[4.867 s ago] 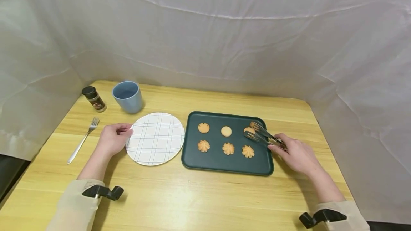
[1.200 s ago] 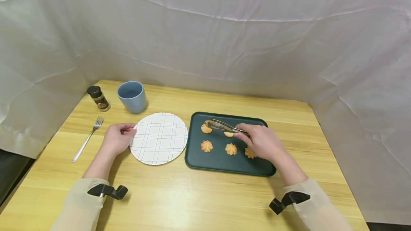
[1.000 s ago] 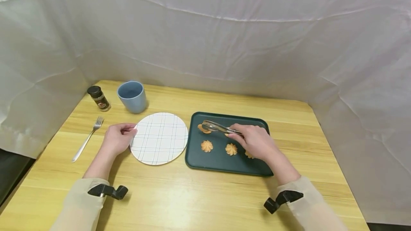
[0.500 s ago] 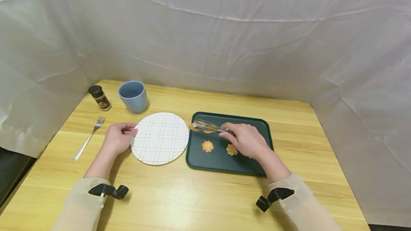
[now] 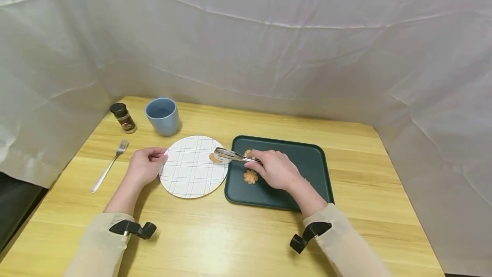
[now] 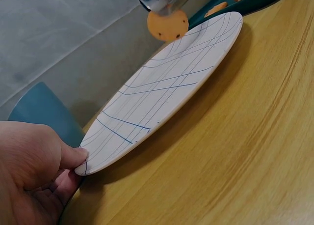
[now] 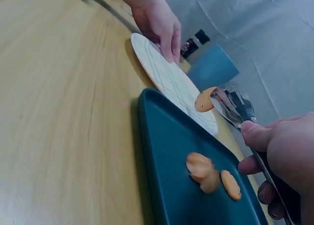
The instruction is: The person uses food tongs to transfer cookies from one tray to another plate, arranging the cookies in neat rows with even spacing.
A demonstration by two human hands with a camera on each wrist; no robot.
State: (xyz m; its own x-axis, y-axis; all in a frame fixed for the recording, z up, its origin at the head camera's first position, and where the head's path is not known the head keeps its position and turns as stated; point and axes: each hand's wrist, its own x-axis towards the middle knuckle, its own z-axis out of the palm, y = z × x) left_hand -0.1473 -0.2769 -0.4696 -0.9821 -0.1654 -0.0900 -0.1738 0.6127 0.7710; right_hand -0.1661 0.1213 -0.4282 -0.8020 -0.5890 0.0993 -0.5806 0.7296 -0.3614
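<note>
Holds a round cookie (image 6: 168, 27) in metal tongs (image 5: 235, 156) above the plaid plate (image 5: 188, 176), left of the table's (image 5: 184, 238) middle; grips the tongs with the right hand (image 5: 276, 171), pinches the plate's rim with the left hand (image 5: 144, 167). Has a green tray (image 5: 309, 163) beside the plate.

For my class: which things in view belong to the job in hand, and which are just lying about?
Seemingly in the job:
tongs, held in the right hand
cookie, gripped by the tongs
plate, held by the left hand
tray, with cookies

Just lying about:
fork
mug
black-capped jar
</note>
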